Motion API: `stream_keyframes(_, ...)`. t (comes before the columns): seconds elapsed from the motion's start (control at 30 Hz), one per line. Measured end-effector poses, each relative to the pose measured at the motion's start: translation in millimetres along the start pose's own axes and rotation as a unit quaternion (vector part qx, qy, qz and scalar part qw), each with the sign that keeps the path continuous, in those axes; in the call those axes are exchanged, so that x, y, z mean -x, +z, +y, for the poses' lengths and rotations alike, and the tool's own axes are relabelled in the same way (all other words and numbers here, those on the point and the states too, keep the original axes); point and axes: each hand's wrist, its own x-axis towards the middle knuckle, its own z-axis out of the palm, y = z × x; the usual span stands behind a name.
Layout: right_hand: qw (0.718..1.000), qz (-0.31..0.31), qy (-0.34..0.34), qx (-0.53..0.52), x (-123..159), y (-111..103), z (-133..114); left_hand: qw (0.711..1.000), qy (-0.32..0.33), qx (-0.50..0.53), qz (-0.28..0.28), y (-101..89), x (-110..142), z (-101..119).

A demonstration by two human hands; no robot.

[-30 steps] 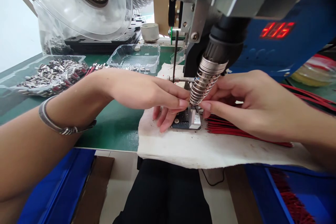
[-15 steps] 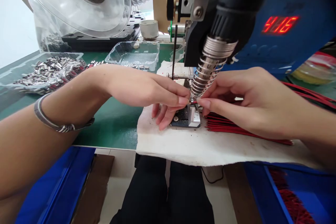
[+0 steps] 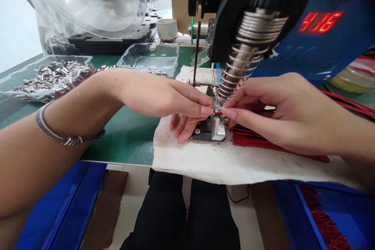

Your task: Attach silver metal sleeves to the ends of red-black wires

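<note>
Thumb and fingertips of my right hand (image 3: 272,115) pinch a red wire (image 3: 218,113) under the soldering iron (image 3: 238,70). From the other side my left hand (image 3: 164,99) is closed in a pinch at the wire's end; the small piece between its fingertips is mostly hidden. Its other fingers hang over the black base of the small metal fixture (image 3: 218,129). The spring-wrapped iron slants down to the gap between my two hands. Beneath my right hand lies a bundle of red and black wires (image 3: 258,140) on a white cloth (image 3: 190,160).
At left a clear tray (image 3: 55,76) holds many small metal connectors. Behind my left hand stands another clear plastic tray (image 3: 149,60). A blue control box (image 3: 293,54) reading 416 is at right. Blue bins (image 3: 63,207) sit below the table's edge.
The soldering iron has risen a little from the spot between my fingertips, showing more of the red wire and fixture. Both hands keep their pinch almost in place.
</note>
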Motion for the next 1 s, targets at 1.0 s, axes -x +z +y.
stream_keyframes(1.0,0.999,-0.025,0.008,-0.038,-2.5,-2.8,-2.9,0.999,0.003,-0.009,-0.040,-2.6,-0.7,0.5)
